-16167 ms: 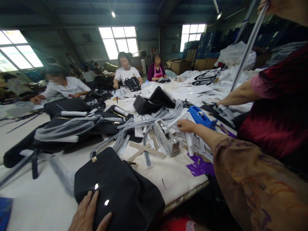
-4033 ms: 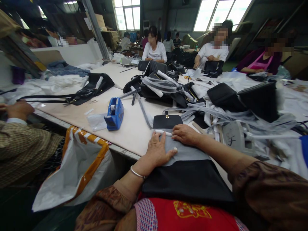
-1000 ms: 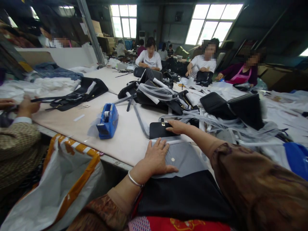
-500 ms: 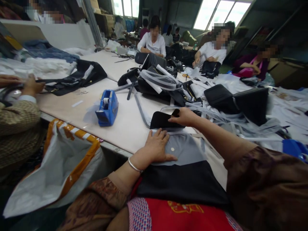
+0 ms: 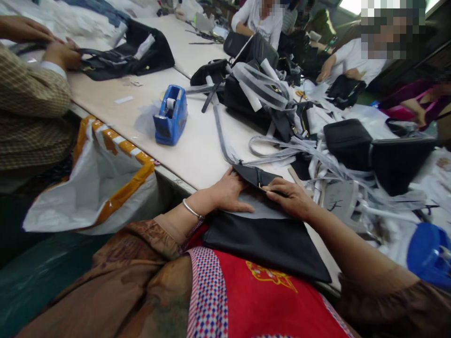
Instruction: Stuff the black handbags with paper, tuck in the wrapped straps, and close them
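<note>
Left hand [image 5: 230,193]: thumb apart, on my bag [image 5: 264,241], counter's [image 5: 197,164] near edge
Right hand [image 5: 289,197]: clamped on flap [image 5: 251,174]; I'd hold it square

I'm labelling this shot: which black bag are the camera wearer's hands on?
The bag by the red apron, flap in the right hand, left hand resting on it; other black bags lie farther off.

This is a handbag workshop. A blue tape dispenser [image 5: 171,117] stands on a broad shared worktable [image 5: 197,152]. Right of it, black bags [image 5: 241,105] and translucent strips [image 5: 221,129] lie heaped; beyond it work white-shirted people [image 5: 259,19]; left of it, checked-sleeved arms [image 5: 31,101] reach another black bag [image 5: 157,54].
</note>
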Demonstrator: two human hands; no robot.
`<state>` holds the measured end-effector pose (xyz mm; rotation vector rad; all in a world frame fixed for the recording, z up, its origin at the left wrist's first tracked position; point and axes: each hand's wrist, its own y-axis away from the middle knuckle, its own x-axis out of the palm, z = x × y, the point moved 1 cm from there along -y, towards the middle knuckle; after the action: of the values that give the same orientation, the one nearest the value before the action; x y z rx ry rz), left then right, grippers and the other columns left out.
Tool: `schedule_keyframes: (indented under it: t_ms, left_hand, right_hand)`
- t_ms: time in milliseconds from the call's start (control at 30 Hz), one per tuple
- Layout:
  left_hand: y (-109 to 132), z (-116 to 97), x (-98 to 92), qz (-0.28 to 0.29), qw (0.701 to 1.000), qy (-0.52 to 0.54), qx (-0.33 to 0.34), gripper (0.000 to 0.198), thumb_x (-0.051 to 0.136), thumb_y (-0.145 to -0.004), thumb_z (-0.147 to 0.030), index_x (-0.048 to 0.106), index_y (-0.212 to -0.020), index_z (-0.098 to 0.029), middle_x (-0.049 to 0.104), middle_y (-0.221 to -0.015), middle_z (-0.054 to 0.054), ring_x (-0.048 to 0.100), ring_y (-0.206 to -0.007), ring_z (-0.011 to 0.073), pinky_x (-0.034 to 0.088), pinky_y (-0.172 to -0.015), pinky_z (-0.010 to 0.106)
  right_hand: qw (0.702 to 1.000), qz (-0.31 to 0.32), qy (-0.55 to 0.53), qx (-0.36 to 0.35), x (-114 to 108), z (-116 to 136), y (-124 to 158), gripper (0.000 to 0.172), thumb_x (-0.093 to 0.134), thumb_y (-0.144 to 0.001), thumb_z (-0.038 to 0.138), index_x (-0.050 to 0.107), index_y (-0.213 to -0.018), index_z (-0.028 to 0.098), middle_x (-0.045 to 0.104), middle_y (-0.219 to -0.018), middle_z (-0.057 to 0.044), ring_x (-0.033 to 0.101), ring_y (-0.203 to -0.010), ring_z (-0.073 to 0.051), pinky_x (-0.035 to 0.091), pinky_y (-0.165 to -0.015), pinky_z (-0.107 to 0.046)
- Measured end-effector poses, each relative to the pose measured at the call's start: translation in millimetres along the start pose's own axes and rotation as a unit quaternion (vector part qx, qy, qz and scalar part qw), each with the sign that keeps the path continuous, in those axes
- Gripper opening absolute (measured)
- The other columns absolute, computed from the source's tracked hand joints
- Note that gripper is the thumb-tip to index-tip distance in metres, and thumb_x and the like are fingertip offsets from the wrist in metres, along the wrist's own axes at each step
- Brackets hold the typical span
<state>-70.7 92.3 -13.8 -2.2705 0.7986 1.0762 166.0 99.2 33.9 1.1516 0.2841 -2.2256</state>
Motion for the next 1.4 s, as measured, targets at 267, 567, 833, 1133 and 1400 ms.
schedule_keyframes:
  t_ms: [267,567,833,1133,1400]
  left_hand:
    - [18,0,4.8,-0.162,0.97,0.055,-0.17,0.079,0.077,-0.066,-0.058,0.054,-0.127,-0.013,0.052,-0.132,0.016,0.045,-0.128,0.0314,0.035,-0.113,0.042]
    - [20,-13,8.5,-0.133,0.94,0.057,-0.308,0.091,0.075,-0.061,-0.064,0.042,-0.132,-0.017,0.05,-0.123,0.015,0.049,-0.121,0.0336,0.042,-0.104,0.044]
    - [23,-9,14.7,-0.108,0.947,0.061,-0.295,0.1,0.076,-0.057,-0.063,0.037,-0.137,-0.017,0.048,-0.131,0.015,0.044,-0.127,0.0343,0.039,-0.107,0.043]
    - [25,-11,17.1,-0.106,0.95,0.067,-0.287,0.111,0.078,-0.054,-0.063,0.03,-0.143,-0.015,0.044,-0.138,0.016,0.042,-0.131,0.0344,0.036,-0.11,0.043]
    - [20,-14,17.8,-0.156,0.939,0.046,-0.304,0.077,0.062,-0.078,-0.059,0.041,-0.136,-0.012,0.053,-0.13,0.017,0.048,-0.126,0.031,0.039,-0.107,0.042]
  right_hand:
    - [1.0,0.019,0.004,0.02,2,7,4,0.032,0.05,-0.095,0.039,0.075,-0.104,0.021,0.063,-0.1,-0.007,0.063,-0.091,-0.019,0.052,-0.086,-0.033]
    - [0.997,0.003,0.01,0.081,8,3,3,0.025,0.061,-0.086,0.04,0.076,-0.096,0.022,0.07,-0.099,-0.007,0.067,-0.092,-0.022,0.052,-0.089,-0.036]
    - [0.995,-0.021,0.062,0.073,17,14,9,0.022,0.062,-0.088,0.037,0.076,-0.096,0.023,0.069,-0.099,-0.007,0.068,-0.089,-0.021,0.054,-0.084,-0.034]
    - [0.964,0.07,0.249,-0.065,28,40,13,0.024,0.052,-0.092,0.026,0.069,-0.105,0.016,0.06,-0.1,-0.014,0.058,-0.09,-0.026,0.052,-0.085,-0.042]
    - [0.972,0.058,0.219,-0.061,23,38,19,0.028,0.056,-0.091,0.029,0.067,-0.113,0.017,0.058,-0.106,-0.014,0.059,-0.097,-0.027,0.051,-0.092,-0.043]
